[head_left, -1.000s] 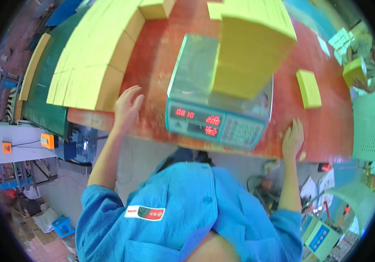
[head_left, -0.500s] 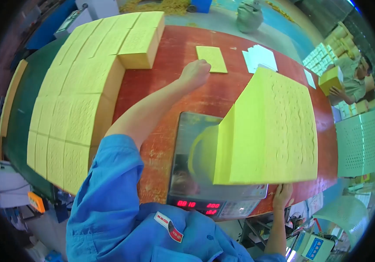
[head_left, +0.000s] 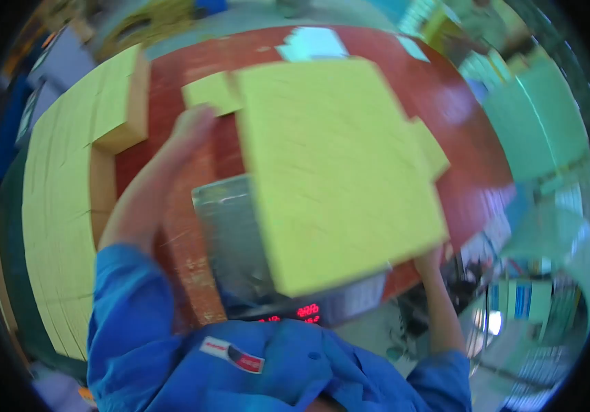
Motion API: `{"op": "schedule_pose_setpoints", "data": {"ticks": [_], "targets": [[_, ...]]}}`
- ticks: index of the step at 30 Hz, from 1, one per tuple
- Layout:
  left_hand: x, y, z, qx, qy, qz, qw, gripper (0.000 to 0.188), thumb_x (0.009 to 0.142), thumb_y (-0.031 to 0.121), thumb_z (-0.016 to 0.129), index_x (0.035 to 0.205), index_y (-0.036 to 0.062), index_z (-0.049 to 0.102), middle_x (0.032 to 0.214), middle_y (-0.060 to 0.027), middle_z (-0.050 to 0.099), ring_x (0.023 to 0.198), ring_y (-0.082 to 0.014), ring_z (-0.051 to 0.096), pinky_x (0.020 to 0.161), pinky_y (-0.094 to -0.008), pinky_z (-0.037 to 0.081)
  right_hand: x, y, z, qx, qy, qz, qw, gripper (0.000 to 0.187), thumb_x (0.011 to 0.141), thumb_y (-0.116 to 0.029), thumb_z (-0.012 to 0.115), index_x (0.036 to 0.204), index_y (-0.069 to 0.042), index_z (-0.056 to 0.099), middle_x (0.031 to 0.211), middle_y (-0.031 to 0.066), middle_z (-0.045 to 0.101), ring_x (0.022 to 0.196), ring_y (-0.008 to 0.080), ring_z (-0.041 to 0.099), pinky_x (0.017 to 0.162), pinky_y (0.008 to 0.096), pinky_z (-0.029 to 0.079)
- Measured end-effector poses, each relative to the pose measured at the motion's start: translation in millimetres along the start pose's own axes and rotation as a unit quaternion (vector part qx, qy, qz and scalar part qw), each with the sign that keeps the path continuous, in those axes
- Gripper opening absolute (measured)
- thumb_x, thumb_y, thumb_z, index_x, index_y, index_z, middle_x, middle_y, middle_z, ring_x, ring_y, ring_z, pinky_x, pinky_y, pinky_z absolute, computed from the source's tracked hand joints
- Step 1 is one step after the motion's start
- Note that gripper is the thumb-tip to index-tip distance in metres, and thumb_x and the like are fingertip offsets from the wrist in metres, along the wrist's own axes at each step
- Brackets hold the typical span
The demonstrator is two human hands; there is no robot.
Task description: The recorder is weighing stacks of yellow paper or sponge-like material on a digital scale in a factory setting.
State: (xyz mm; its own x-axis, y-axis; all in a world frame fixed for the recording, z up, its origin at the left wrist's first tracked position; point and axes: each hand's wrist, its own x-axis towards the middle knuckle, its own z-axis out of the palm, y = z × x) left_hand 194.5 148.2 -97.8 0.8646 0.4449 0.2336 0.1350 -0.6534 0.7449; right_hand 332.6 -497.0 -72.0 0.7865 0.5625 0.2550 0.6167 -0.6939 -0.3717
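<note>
A tall block of yellow paper (head_left: 350, 165) fills the middle of the view, blurred by motion, above the weighing scale (head_left: 230, 226). At the block's lower right corner is my right hand (head_left: 429, 259), its fingers hidden behind the paper. My left arm reaches out past the block's left side. There my left hand (head_left: 195, 122), closed and smeared, is at the near left corner of a small flat pad of yellow sheets (head_left: 211, 93). Whatever lies between its fingers cannot be made out. A yellow flap or smaller piece (head_left: 432, 147) juts out from the block's right side.
Rows of yellow paper blocks (head_left: 61, 206) line the left of the red table (head_left: 477, 137). White sheets (head_left: 312, 44) lie at the far side. Beyond the table's right side are a blurred person (head_left: 484, 31) and a pale green perforated panel (head_left: 539, 120).
The view has swung, so the table appears turned and farther left. The large block now shows mostly one broad face and looks tilted. My left hand stays beside the pad.
</note>
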Motion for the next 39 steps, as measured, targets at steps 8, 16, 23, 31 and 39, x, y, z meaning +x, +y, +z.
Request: {"op": "schedule_pose_setpoints", "data": {"ticks": [8, 16, 23, 31, 39], "targets": [[-209, 84, -47, 0.409, -0.045, 0.033, 0.911, 0.005, 0.076, 0.005, 0.059, 0.079, 0.0014, 0.058, 0.08, -0.0196, 0.06, 0.077, -0.0394, 0.06, 0.067, -0.0481, 0.05, -1, 3, -15, -0.082, 0.065, -0.071, 0.992, 0.038, 0.084, -0.012, 0.06, 0.122, -0.006, 0.057, 0.131, 0.0115, 0.055, 0.125, 0.0292, 0.05, 0.104, 0.0442, 0.037], [-432, 240, -1, 0.429, -0.035, -0.082, 0.899, 0.009, 0.071, -0.002, 0.056, 0.079, 0.0003, 0.052, 0.083, -0.0174, 0.054, 0.08, -0.0379, 0.057, 0.067, -0.0466, 0.049, -26, 0, -26, 0.159, 0.132, -0.032, 0.978, 0.026, 0.084, -0.006, 0.059, 0.11, -0.007, 0.062, 0.116, 0.0122, 0.062, 0.108, 0.0307, 0.059, 0.092, 0.0417, 0.046], [-515, 338, 57, 0.375, 0.005, -0.083, 0.923, 0.019, 0.072, -0.006, 0.056, 0.091, -0.0018, 0.057, 0.103, -0.0174, 0.061, 0.094, -0.0358, 0.061, 0.076, -0.0428, 0.053, -177, -137, -56, 0.488, -0.355, -0.139, 0.785, 0.028, 0.092, -0.027, 0.061, 0.107, -0.003, 0.064, 0.096, 0.0131, 0.065, 0.082, 0.0254, 0.065, 0.072, 0.0364, 0.052], [-574, 355, 94, 0.33, -0.003, -0.07, 0.941, 0.023, 0.071, -0.004, 0.063, 0.093, -0.0019, 0.057, 0.112, -0.0173, 0.061, 0.099, -0.035, 0.062, 0.076, -0.0423, 0.055, -216, -265, 36, 0.606, -0.615, 0.167, 0.477, 0.042, 0.094, -0.029, 0.058, 0.126, -0.002, 0.054, 0.112, 0.0122, 0.064, 0.095, 0.021, 0.064, 0.076, 0.0362, 0.054], [-559, 371, 59, -0.363, 0.287, -0.381, 0.801, 0.032, 0.093, 0.013, 0.057, 0.12, -0.0054, 0.055, 0.123, -0.0117, 0.058, 0.11, -0.0206, 0.058, 0.089, -0.0336, 0.049, -227, -288, 21, 0.5, -0.408, -0.11, 0.756, 0.023, 0.082, -0.012, 0.059, 0.1, 0.001, 0.059, 0.092, 0.025, 0.064, 0.09, 0.039, 0.064, 0.078, 0.0431, 0.049]]}}
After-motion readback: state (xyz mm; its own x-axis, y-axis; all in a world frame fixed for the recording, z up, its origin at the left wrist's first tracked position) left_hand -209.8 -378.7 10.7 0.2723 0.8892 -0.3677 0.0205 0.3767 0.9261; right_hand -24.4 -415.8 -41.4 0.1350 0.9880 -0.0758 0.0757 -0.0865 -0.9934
